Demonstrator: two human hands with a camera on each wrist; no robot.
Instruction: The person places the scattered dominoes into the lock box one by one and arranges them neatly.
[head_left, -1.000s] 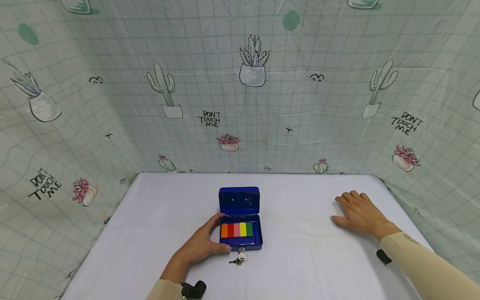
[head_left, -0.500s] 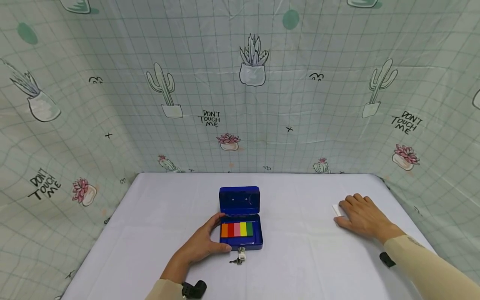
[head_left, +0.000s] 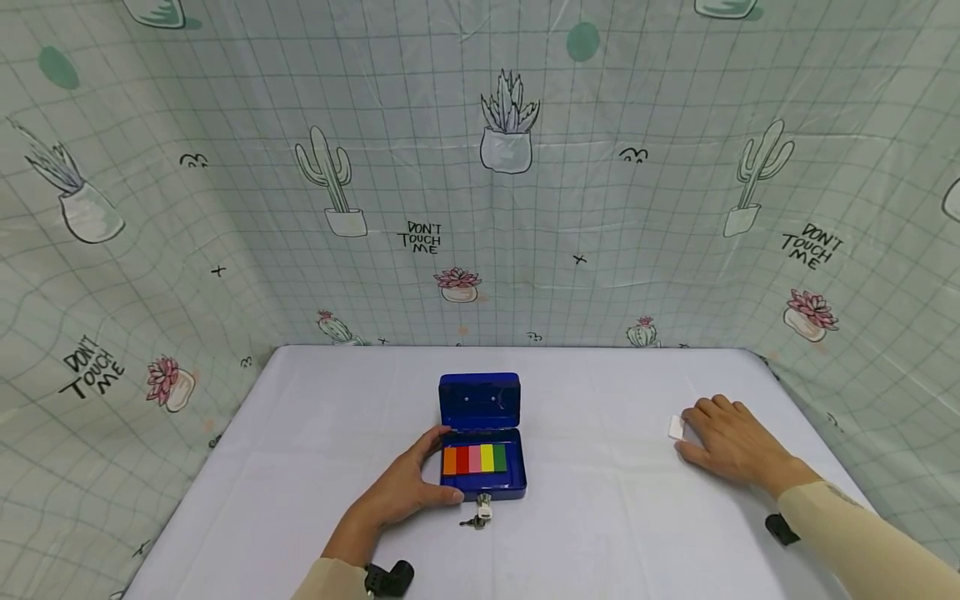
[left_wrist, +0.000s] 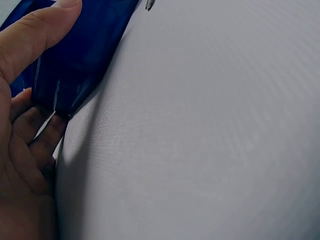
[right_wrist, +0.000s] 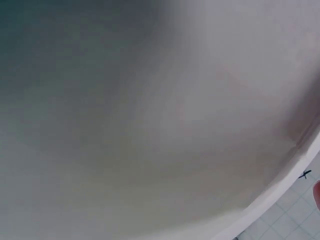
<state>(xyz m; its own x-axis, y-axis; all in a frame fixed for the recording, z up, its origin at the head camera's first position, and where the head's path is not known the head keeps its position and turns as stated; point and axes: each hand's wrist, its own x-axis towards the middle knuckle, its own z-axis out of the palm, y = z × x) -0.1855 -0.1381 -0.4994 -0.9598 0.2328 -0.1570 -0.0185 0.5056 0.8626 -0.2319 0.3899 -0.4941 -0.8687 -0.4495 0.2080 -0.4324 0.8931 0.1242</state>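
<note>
In the head view a blue metal cash box (head_left: 483,487) stands with its lid (head_left: 480,402) raised. A row of coloured strips (head_left: 474,459), orange through green, lies inside. My left hand (head_left: 403,486) grips the box's left end, thumb at the front corner and fingers towards the back. That thumb lies against the blue wall (left_wrist: 80,50) in the left wrist view. Far to the right, my right hand (head_left: 731,439) has thumb and forefinger about a small white piece (head_left: 677,427); only its left end shows. The right wrist view is blurred and shows little of the hand.
A small lock (head_left: 483,507) with keys (head_left: 473,522) lies at the box's front edge. White cloth covers the table (head_left: 585,492). A patterned curtain (head_left: 525,275) hangs behind and along both sides.
My right hand has moved right and slightly towards me, and the white piece has shifted a little the same way. The left hand and the box stay still.
</note>
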